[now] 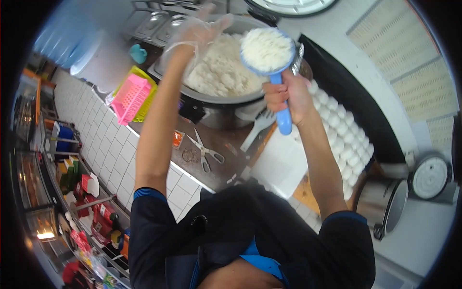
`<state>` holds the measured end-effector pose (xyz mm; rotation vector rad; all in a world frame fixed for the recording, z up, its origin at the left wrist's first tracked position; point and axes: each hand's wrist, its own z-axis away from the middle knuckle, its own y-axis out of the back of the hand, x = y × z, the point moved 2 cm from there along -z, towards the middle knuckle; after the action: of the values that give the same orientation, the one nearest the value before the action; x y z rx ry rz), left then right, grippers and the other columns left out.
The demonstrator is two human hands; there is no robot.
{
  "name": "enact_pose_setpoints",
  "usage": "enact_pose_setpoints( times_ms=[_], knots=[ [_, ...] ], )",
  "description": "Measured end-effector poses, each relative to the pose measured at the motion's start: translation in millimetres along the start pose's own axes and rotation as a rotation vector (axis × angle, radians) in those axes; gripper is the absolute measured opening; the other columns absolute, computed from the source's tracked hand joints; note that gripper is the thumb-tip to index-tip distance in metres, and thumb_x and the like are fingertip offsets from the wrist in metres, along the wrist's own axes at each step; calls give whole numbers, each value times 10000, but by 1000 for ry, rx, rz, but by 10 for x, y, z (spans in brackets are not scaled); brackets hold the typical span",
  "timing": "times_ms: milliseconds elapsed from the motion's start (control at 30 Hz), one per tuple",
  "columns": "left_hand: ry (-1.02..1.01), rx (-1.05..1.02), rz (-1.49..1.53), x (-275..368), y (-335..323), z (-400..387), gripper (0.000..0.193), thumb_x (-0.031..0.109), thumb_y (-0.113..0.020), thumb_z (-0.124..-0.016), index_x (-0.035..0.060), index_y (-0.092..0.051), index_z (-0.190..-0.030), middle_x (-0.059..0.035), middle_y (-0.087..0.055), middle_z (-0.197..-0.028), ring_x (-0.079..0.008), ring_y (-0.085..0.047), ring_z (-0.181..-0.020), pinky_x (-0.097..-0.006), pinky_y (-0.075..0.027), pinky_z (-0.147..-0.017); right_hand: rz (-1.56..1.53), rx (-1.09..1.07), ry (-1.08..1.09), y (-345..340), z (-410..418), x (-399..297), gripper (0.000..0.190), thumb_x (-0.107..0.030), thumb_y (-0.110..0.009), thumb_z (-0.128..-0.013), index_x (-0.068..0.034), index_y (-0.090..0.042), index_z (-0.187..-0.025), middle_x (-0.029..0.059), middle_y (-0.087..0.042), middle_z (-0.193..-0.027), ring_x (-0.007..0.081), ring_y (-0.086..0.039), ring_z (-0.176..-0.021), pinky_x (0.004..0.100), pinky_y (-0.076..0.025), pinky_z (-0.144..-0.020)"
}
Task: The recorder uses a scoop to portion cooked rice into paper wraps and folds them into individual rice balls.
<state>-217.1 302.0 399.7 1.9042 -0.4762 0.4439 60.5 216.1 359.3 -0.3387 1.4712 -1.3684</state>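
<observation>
My right hand (290,92) grips the handle of a blue scoop (284,121) whose round bowl is heaped with white rice (267,48). My left hand (202,32), in a clear plastic glove, is raised with its fingers apart over the left rim of a large cooker pot (223,97). Loose cooked rice (227,72) fills much of the pot, which stands before me. The scoop's bowl is over the pot's right side. Rows of round white portions (341,130), perhaps wrapped rice, lie to the right of my right forearm, next to white paper sheets (278,159).
Scissors (205,150), a small orange packet (178,139) and a grey-white spatula (254,132) lie on the counter. Pink (131,94) and yellow-green baskets stand left. A steel pot (380,202) stands right. A person in red (74,274) is at the far lower left.
</observation>
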Motion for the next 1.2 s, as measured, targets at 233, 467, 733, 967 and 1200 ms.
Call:
enact_pose_setpoints(
  times_ms=[233, 467, 733, 967, 1200],
  knots=[
    [-339, 211, 122, 633, 389, 902, 390, 337, -705, -971, 54, -707, -1238, -184, -709, -1260, -336, -692, -1157, -366, -539, -969, -102, 644, 493, 1419, 1467, 962, 442, -549, -359, -1106, -158, -511, -965, -77, -376, -645, 54, -317, -474, 241, -315, -448],
    [-267, -516, 452, 1024, -1499, 2890, 334, 181, -698, -952, 28, -678, -1248, -195, -717, -1229, -355, -698, -1124, -411, -538, -991, 878, 1582, 456, 2676, 2226, 2517, 346, -500, -572, -1040, -194, -646, -1185, 11, -500, -603, 156, -487, -477, 331, -434, -478],
    [-391, -826, 183, 1061, -2953, 3274, 414, 164, -675, -935, 43, -606, -1324, -226, -717, -1170, -399, -700, -1071, -469, -546, -952, 1749, 1760, 537, 2695, 2271, 2555, 573, -436, -743, -912, -191, -596, -1408, 120, -669, -861, 322, -675, -812, 434, -554, -773],
    [-322, -861, 263, 976, -3159, 3074, 381, 171, -642, -981, 71, -577, -1343, -196, -729, -1086, -365, -716, -984, -451, -555, -879, 1112, 2085, 659, 3049, 4406, 1606, 305, -131, -749, -907, -19, -653, -1174, 98, -708, -867, 230, -701, -831, 363, -548, -771],
    [-168, -751, -43, 1148, -2910, 3346, 277, 158, -598, -1026, -10, -624, -1245, -193, -713, -1097, -311, -725, -1020, -372, -568, -904, 1606, 2377, 164, 5320, 5990, -81, 439, -319, -657, -981, -70, -613, -1339, 195, -604, -1334, 405, -549, -1263, 515, -495, -1022]
  ],
)
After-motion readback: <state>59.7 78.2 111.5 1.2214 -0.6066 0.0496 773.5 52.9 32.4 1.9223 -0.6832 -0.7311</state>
